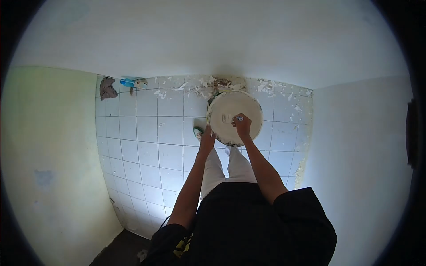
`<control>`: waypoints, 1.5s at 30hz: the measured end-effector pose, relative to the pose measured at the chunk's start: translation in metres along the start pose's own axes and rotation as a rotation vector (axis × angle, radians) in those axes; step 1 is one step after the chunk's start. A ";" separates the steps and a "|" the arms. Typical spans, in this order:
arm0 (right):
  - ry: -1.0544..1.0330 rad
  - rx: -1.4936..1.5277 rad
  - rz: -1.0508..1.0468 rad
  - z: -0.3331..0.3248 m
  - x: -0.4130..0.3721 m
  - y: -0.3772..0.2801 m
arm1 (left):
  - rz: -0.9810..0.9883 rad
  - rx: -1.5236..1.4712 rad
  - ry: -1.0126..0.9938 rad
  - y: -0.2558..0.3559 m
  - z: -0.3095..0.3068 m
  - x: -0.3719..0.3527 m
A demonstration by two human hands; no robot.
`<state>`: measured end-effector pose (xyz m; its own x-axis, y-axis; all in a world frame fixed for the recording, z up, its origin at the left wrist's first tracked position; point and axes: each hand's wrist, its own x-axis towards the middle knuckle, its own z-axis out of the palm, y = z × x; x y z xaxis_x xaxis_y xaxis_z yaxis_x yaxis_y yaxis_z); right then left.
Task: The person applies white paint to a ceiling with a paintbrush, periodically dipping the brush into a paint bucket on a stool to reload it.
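Observation:
A round white bucket (230,106) full of white paste stands on the tiled floor by the far wall, smeared on its rim. My left hand (207,138) grips the bucket's near-left rim. My right hand (242,125) reaches inside the bucket, closed on a small tool (238,118) whose tip sits in the paste; the tool is too small to name. Both arms stretch straight down in front of my white trousers.
White floor tiles (146,146) carry flakes and splashes of plaster along the far wall. A crumpled rag (107,88) and a blue-handled tool (132,82) lie in the far left corner. Walls close in on the left, right and front.

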<state>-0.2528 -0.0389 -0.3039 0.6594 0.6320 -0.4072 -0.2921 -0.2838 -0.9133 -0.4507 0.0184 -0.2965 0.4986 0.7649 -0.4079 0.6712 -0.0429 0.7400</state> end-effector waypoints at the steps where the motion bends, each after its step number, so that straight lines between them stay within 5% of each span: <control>1: 0.000 -0.062 -0.013 0.002 0.004 0.004 | 0.008 0.100 -0.023 -0.004 0.005 0.000; 10: 0.007 -0.095 -0.024 0.015 0.009 0.049 | 0.112 0.183 0.010 0.007 0.009 -0.011; 15: -0.013 -0.178 -0.106 0.020 0.008 0.071 | 0.006 0.181 -0.098 0.011 0.000 -0.005; 23: 0.001 0.436 0.272 0.001 0.018 0.064 | -0.040 0.128 -0.149 0.014 -0.002 -0.003; 29: 0.025 0.480 0.301 -0.029 0.026 0.050 | 0.058 0.066 -0.027 0.008 0.001 -0.006; 31: 0.023 0.533 0.304 -0.042 0.014 0.024 | -0.154 -0.203 0.046 0.020 -0.005 -0.006; 35: -0.001 0.798 0.245 -0.071 -0.009 -0.027 | 0.315 0.001 0.316 -0.055 0.015 0.017; 39: 0.000 0.943 0.079 -0.098 -0.031 -0.115 | -0.204 -0.725 0.189 0.051 -0.027 0.005; 45: 0.285 0.980 -0.578 -0.117 -0.013 -0.299 | -0.064 -0.812 0.127 0.140 -0.049 0.035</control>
<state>-0.0927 -0.0470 -0.0255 0.9637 0.2654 -0.0291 -0.2249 0.7481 -0.6243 -0.3661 0.0702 -0.1809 0.3739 0.8192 -0.4349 0.0667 0.4440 0.8936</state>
